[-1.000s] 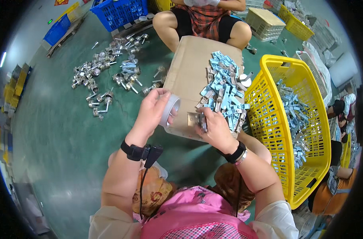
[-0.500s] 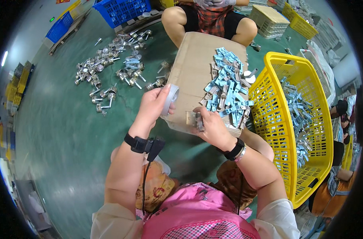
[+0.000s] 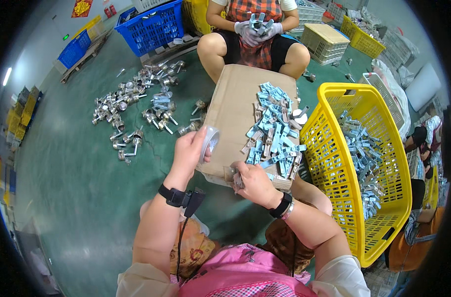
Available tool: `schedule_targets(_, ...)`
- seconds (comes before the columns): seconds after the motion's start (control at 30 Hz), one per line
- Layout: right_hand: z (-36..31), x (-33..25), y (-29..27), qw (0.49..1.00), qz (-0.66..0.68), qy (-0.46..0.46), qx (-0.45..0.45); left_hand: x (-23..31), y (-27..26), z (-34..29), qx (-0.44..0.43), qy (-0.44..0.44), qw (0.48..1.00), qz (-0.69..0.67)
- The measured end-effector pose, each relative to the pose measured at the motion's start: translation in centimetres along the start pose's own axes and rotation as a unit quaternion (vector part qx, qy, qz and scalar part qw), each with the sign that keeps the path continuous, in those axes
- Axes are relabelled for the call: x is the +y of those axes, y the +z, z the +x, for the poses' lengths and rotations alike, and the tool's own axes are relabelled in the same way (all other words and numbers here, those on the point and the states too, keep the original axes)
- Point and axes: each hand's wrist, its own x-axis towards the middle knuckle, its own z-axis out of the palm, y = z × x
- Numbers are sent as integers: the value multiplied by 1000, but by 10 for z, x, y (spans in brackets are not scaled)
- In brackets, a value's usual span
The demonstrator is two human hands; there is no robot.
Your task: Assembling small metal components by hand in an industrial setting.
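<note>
My left hand (image 3: 187,152) is closed around a pale grey ring (image 3: 211,138) that looks like a roll of tape, beside the near left edge of a cardboard box (image 3: 238,94). At the box's near edge, my right hand (image 3: 259,182) pinches a small greyish piece (image 3: 237,180). My fingers partly cover it, so its kind is unclear. Blue and grey plastic clips (image 3: 277,131) lie heaped on the right side of the box top, just beyond my right hand. A round white piece with a grey stem (image 3: 300,117) rests at the heap's right edge.
To the right stands a yellow basket (image 3: 329,163) holding more clips. Metal pieces with stems (image 3: 129,96) are scattered on the green floor at left. Across the box sits a person whose gloved hands (image 3: 257,33) hold several clips. A blue crate (image 3: 151,29) stands behind.
The box and both my hands appear lower in view. My right hand has turned, covering more of the small piece. The other person's gloved hands and the clips in them now show fully.
</note>
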Motion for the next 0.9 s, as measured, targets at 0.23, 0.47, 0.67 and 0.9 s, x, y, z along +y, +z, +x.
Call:
schedule_targets(0.23, 1, 0, -1, 1000, 10, 4, -17, -3, -1, 5, -8, 24, 1000, 6)
schedule_targets(0.47, 1, 0, -3, 999, 22, -22, -25, -3, 2, 3, 0, 18, 1000, 0)
schedule_targets(0.67, -1, 2, 4, 999, 38, -32, -22, -8, 0, 4, 1, 19, 1000, -6)
schedule_targets(0.9, -4, 7, 5, 997, 38, -32, -52, -8, 4, 13, -5, 2, 999, 45)
